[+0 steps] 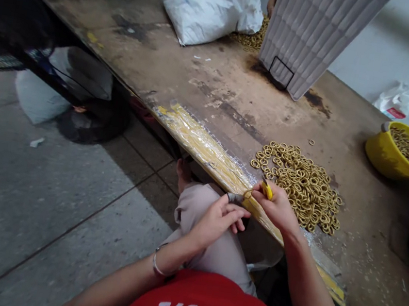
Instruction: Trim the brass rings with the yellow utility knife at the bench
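Observation:
My right hand (pixel 276 207), at the table's front edge, is closed round a yellow utility knife (pixel 267 189). A brass-coloured ring (pixel 246 194) shows at its fingertips. My left hand (pixel 220 218) is just to the left, over my lap, with its fingers apart. Grey wrapping (pixel 235 198) covers one of its fingers, whose tip meets the ring; the exact contact is too small to make out. Right beyond my right hand lies a loose pile of similar brass-coloured rings (pixel 304 185), and a single ring (pixel 311 142) lies apart from it.
A yellow bowl (pixel 384 157) of rings stands at the right. Farther back on the wooden table (pixel 156 66) are a ribbed grey panel (pixel 305 39), a white sack (pixel 201 6) and more rings (pixel 250 40) near another person's hand (pixel 270 5). A fan (pixel 9 31) stands left.

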`<state>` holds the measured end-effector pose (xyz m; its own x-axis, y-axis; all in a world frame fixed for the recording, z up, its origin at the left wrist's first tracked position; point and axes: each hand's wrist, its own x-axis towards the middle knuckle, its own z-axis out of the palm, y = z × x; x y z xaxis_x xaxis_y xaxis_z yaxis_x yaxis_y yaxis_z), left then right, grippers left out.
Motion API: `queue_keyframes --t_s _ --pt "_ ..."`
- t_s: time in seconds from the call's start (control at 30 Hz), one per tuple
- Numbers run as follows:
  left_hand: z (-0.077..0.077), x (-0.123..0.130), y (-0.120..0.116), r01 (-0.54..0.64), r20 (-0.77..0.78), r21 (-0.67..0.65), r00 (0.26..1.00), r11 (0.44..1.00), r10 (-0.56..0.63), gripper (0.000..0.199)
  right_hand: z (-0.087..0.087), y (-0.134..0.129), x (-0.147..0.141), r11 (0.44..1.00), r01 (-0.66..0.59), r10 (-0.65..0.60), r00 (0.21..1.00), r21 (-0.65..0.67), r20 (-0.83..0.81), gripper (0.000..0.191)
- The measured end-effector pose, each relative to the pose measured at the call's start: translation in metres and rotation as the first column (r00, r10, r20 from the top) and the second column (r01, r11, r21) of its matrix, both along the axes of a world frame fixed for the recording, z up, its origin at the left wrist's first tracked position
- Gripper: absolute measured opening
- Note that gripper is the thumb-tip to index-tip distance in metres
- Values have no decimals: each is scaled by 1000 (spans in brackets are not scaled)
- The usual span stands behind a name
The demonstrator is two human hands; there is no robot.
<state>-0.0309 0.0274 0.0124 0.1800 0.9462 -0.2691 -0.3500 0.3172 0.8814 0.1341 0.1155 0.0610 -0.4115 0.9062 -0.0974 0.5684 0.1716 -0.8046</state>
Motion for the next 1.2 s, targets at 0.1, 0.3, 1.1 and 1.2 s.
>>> queue_keyframes --t_s 0.1,0.3,1.1,1.2 --pt "10 -4 3 -86 193 -56 977 995 95 44 -1 -17 -9 969 -6 -67 955 -245 -288 28" --pt "25 -11 -6 -55 321 -108 943 993 88 41 -10 -44 -21 920 -51 -132 893 -388 -430 33" --pt "39 -22 -23 302 -493 466 869 832 -40 20 8 8 -2 950 -48 -234 548 309 803 23" --pt "12 -4 -19 464 -698 403 713 789 -63 22 3 38 -15 934 -129 -198 586 332 786 24"
